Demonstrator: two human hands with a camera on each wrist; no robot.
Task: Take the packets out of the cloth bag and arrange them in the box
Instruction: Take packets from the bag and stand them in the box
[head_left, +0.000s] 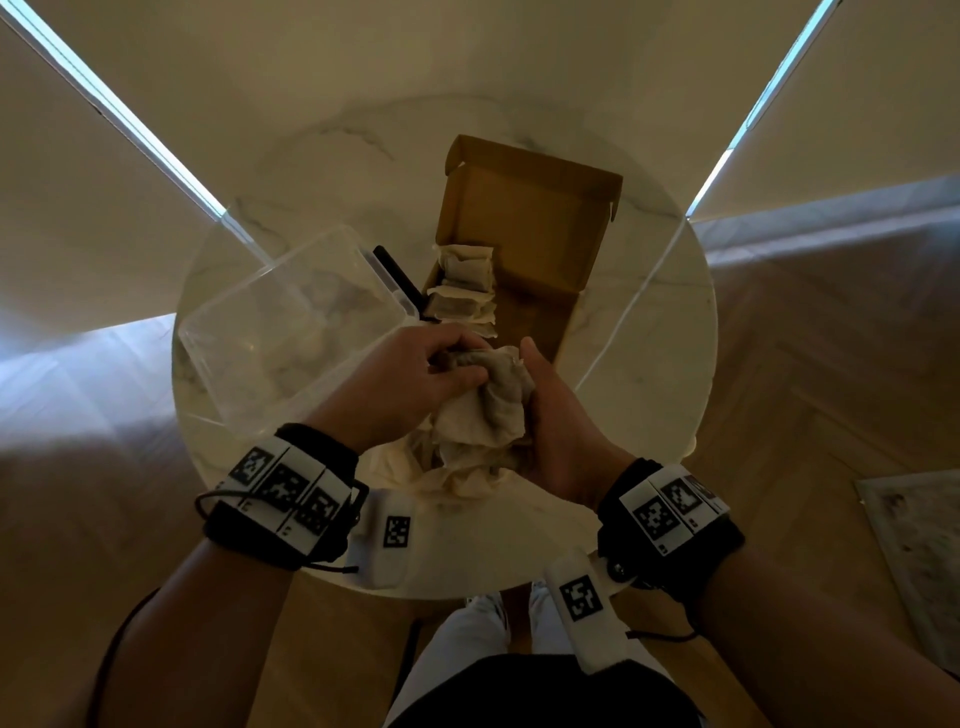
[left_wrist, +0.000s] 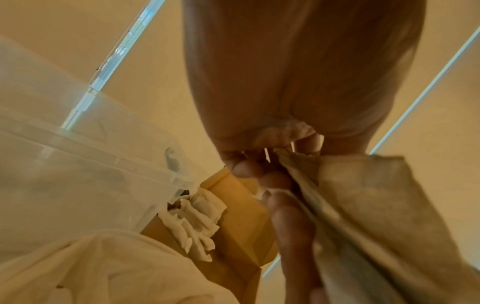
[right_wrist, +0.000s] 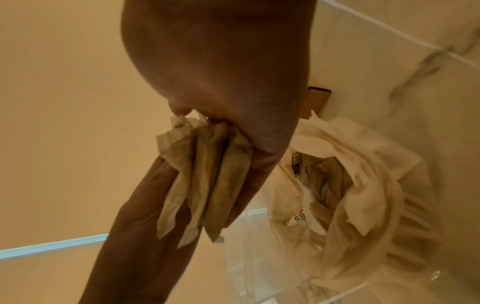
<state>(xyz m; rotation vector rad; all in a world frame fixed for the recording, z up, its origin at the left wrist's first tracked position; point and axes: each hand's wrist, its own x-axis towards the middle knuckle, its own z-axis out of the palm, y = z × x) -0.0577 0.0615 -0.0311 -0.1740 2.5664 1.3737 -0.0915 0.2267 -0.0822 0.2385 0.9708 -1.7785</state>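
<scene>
Packets (head_left: 483, 410) bunched between my two hands, above the cloth bag (head_left: 415, 467).

My right hand (head_left: 558, 431) is curled round the lower part of the bunch, and my left hand (head_left: 415, 374) pinches its top edge with bent fingers; the right wrist view shows several flat packets (right_wrist: 207, 181) side by side in that grip. I hold them over the near part of the round marble table (head_left: 649, 364), just short of the open cardboard box (head_left: 524, 234), where a row of packets (head_left: 465, 291) already stands along its left side. A clear plastic tub (head_left: 280, 327) sits to the left of the box, and the crumpled bag lies open beneath my hands.
</scene>
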